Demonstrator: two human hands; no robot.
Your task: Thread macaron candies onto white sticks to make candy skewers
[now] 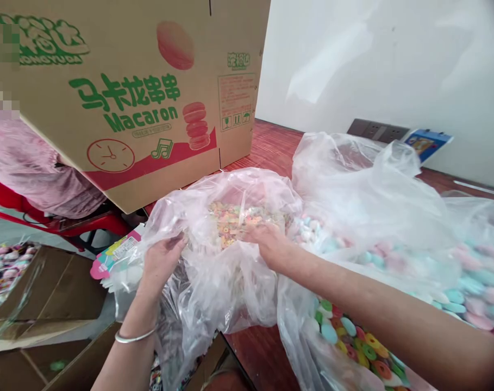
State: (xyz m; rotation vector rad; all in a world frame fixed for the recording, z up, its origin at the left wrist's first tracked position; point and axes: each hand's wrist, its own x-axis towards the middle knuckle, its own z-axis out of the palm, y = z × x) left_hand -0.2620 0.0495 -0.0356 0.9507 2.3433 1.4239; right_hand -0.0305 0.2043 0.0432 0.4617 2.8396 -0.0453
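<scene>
A clear plastic bag [214, 271] full of small multicoloured candy pieces [230, 220] sits at the edge of a red-brown table [267, 353]. My left hand [161, 260], with a silver bangle at the wrist, grips the bag's left rim, fingers curled on the plastic. My right hand [267, 239] reaches in from the right and is closed on the bag's right rim, just above the candies.
A second, bigger clear bag [393, 217] of pastel and bright ring candies lies to the right. A large "Macaron" cardboard box [120, 98] stands behind. Open cartons [47, 293] sit on the floor at left, by a red stool holding pink cloth [38, 174].
</scene>
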